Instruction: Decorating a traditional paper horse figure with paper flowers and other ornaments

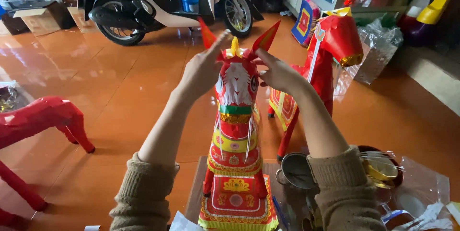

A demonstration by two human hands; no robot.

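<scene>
On orange floor [120, 92]: both hands' grips pinch paper horse [235, 130] head; second horse [330, 54] behind, scooter [158, 1] beyond.

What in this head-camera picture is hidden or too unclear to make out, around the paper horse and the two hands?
- Left hand: seen from behind, so its fingertips' contact with the paper horse is hidden.
- Right hand: fingertips hidden behind the horse's head.
- Second paper horse: partly covered by the right forearm.
- Plain red horse: cut off by the left edge.
- Metal pot: contents hidden by the sleeve.
- Scooter: top cut off by the upper edge.
</scene>
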